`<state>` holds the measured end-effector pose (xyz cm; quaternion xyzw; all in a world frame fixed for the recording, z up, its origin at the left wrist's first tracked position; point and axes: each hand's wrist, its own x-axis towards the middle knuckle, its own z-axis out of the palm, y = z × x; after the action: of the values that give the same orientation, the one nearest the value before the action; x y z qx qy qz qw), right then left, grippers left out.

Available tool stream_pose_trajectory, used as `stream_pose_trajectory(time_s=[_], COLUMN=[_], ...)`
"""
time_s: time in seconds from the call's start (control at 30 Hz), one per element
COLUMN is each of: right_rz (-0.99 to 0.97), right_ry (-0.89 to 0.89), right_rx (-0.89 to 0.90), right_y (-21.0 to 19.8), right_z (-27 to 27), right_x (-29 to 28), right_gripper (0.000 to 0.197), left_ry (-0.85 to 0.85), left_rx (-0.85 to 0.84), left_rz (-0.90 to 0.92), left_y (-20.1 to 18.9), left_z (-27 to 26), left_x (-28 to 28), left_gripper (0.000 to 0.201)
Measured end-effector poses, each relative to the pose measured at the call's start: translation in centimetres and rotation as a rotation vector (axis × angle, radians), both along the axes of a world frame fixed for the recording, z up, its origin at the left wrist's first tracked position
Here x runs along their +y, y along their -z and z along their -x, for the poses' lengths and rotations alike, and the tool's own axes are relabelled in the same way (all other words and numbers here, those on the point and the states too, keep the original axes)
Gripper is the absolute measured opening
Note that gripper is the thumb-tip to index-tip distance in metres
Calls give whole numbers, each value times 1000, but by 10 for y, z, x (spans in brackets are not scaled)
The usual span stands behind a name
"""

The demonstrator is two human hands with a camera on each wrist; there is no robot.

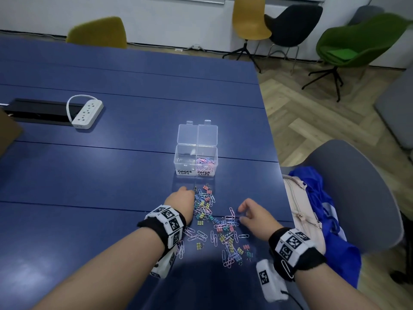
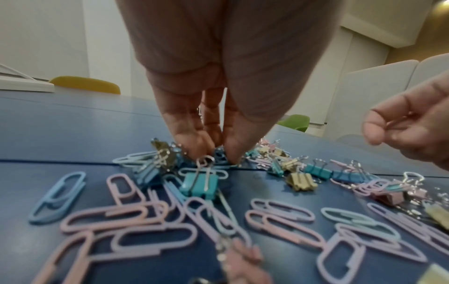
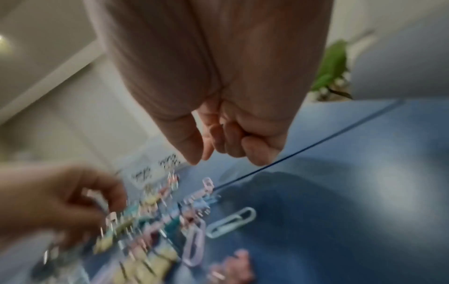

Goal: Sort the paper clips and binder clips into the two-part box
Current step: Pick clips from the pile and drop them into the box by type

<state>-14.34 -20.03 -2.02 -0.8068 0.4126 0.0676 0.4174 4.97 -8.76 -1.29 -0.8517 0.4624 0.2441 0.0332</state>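
Observation:
The clear two-part box point(image 1: 178, 163) stands open on the blue table. Its right half, marked PAPER CLIPS, holds pastel paper clips point(image 1: 205, 163); the left half, marked BINDER CLIPS, looks empty. A mixed pile of clips point(image 1: 214, 222) lies in front of it. My left hand point(image 1: 193, 192) is at the pile's far end; in the left wrist view its thumb and fingertips point(image 2: 201, 149) pinch a blue binder clip point(image 2: 219, 153) that sits on the table. My right hand point(image 1: 241, 212) hovers at the pile's right edge with loosely curled fingers point(image 3: 257, 151); I see nothing in it.
The table's right edge point(image 1: 283, 186) runs close beside my right hand. A grey chair point(image 1: 362, 198) with a pink bag and blue cloth stands past it. A white power strip point(image 1: 88, 114) lies far left. The right wrist view is motion-blurred.

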Motion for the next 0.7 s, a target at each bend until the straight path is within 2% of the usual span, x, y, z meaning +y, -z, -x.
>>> stream_pose_trajectory(time_s=[0.07, 0.13, 0.27, 0.4, 0.53, 0.7], right_rz=[139, 199, 276, 361, 423, 407], right_ry=[-161, -222, -259, -368, -471, -478], right_rx=[133, 205, 217, 242, 316, 369], right_y=[0, 2, 6, 6, 5, 6], right_z=[-1, -5, -13, -25, -35, -37], right_x=[5, 8, 10, 15, 12, 13], right_gripper=[28, 40, 37, 28, 28, 27], left_ry=[-40, -89, -133, -23, 43, -172], left_rx=[21, 51, 85, 30, 7, 135], left_rz=[15, 44, 55, 38, 19, 242], left_y=[2, 2, 0, 6, 9, 7], left_z=[1, 1, -1, -3, -2, -11], left_x=[-1, -1, 4, 14, 21, 29], left_gripper=[29, 32, 33, 26, 29, 22])
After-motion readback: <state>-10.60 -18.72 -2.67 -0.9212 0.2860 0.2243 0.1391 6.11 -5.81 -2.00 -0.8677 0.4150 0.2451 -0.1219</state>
